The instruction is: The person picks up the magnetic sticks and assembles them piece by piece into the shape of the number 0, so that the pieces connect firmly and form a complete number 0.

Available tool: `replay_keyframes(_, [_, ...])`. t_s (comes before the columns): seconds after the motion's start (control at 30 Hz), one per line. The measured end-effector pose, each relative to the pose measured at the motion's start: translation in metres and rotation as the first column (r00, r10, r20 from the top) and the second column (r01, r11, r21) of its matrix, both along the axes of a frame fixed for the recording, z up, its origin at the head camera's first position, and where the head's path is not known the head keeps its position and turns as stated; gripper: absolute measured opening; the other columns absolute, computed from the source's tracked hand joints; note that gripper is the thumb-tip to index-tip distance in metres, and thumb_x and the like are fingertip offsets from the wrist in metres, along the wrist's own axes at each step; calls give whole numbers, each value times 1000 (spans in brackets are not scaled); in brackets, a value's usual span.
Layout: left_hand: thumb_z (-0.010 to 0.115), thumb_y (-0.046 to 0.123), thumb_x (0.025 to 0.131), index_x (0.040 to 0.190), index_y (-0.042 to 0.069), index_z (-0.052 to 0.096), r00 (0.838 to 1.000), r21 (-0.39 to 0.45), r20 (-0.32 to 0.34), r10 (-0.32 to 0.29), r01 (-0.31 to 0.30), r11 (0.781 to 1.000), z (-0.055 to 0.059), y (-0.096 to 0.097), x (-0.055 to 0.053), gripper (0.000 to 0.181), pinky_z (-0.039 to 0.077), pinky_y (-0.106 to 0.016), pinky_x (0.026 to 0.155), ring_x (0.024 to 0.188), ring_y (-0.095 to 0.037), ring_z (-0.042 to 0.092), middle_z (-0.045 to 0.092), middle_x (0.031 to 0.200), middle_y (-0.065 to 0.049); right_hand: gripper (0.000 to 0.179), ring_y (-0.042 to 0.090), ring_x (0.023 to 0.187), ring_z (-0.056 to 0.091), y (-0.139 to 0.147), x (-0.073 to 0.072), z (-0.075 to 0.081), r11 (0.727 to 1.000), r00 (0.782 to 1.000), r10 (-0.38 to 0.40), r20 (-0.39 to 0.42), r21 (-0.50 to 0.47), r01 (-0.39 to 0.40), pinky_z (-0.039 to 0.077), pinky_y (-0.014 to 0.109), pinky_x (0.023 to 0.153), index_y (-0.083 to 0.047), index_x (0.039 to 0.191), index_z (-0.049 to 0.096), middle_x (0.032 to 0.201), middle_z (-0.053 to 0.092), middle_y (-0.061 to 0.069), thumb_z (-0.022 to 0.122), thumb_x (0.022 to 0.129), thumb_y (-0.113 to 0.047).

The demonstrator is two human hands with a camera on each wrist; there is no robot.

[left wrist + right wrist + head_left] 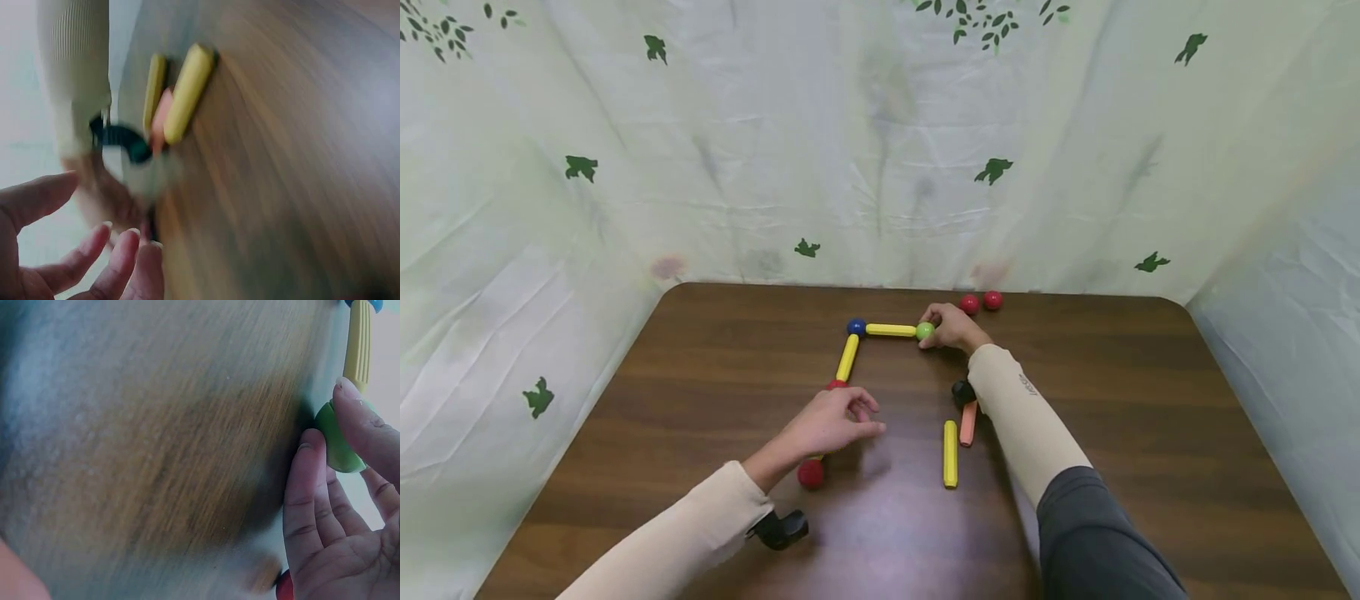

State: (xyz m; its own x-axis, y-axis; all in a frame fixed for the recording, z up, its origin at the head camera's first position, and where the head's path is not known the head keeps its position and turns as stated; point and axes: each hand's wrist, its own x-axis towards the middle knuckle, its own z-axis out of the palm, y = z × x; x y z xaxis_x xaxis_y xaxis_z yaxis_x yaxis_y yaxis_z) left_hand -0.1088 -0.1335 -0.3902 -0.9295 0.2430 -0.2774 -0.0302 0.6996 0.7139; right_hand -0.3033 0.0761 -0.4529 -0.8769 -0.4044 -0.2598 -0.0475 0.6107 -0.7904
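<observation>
My right hand [953,326] grips a green ball [926,331] between thumb and fingers. From that ball a yellow stick [891,331] runs left to a blue ball [857,327]. A second yellow stick [847,358] slopes from the blue ball toward a red ball [837,385], partly covered by my left hand [829,421]. That hand hovers over the lower part of the chain with fingers loosely bent and nothing in them. Below it shows the end red ball [811,474]. In the right wrist view, the thumb lies across the green ball [339,447].
Two loose red balls [981,302] sit at the table's back edge. Near my right forearm lie a pink stick [967,423] and a yellow stick [951,454]; the left wrist view shows another yellow stick [154,90]. A patterned curtain [880,150] surrounds the wooden table [737,358].
</observation>
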Motion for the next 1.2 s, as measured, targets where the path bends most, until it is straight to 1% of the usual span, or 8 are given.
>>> replay_keyframes(0.1, [76,23,84,110,1,60,992,144,124,12,-30,989,-10,24,-6,37,55,-30,60,67,-22,64,62,84,-5,35,18,77,54,1,0,0,1000,1000,3,-9,10,-3,48,23,66,-2,104,60,100,57,13,80,76,-1])
replay_keyframes(0.23, [75,21,85,120,1,54,958,284,281,58,-141,948,-28,46,-9,45,58,-35,64,68,-21,64,62,93,-10,34,18,78,54,-1,0,0,1000,1000,26,-14,18,-26,47,23,66,-3,105,60,101,57,13,80,76,-2])
replay_keyframes(0.37, [77,17,83,122,1,52,940,350,324,111,-228,909,-43,65,-7,49,58,-34,60,65,-18,61,59,96,-12,36,17,75,54,-3,-1,0,1000,999,31,-9,4,-31,48,23,64,-3,105,60,100,57,13,80,76,-1])
replay_keyframes(0.43, [78,16,81,121,2,52,942,341,311,129,-237,910,-48,73,-5,50,57,-32,57,61,-16,59,57,95,-11,36,16,72,54,-3,-2,1,1000,1000,24,-5,-6,-24,49,23,62,-2,105,59,99,57,13,80,75,0])
replay_keyframes(0.53, [82,17,77,117,3,53,952,285,273,141,-221,933,-54,84,-2,51,55,-29,53,55,-15,55,54,91,-9,37,16,70,54,-3,-3,1,1000,1000,17,5,-11,-17,48,22,61,-2,105,59,98,57,13,80,75,0])
replay_keyframes(0.77, [89,21,68,108,6,56,990,77,71,123,-129,989,-65,97,0,54,45,-24,51,55,-13,52,51,79,-3,37,16,71,54,1,-3,-1,1000,1000,14,11,-18,-13,49,22,61,-1,105,59,99,57,13,80,74,1])
replay_keyframes(0.9, [87,13,65,103,4,59,996,7,-26,84,-83,996,-67,97,-1,48,40,-24,57,64,-13,48,50,74,0,36,16,71,54,1,-3,-1,999,1000,10,11,-35,-9,49,23,61,0,104,59,98,57,14,80,74,3])
replay_keyframes(1.2, [78,3,66,90,5,66,996,-24,-84,7,-9,1000,-67,90,1,27,41,-21,59,66,-9,47,52,72,2,35,15,72,54,0,-2,-1,1000,1000,23,17,-6,-23,48,22,64,-2,105,59,99,58,12,79,76,0])
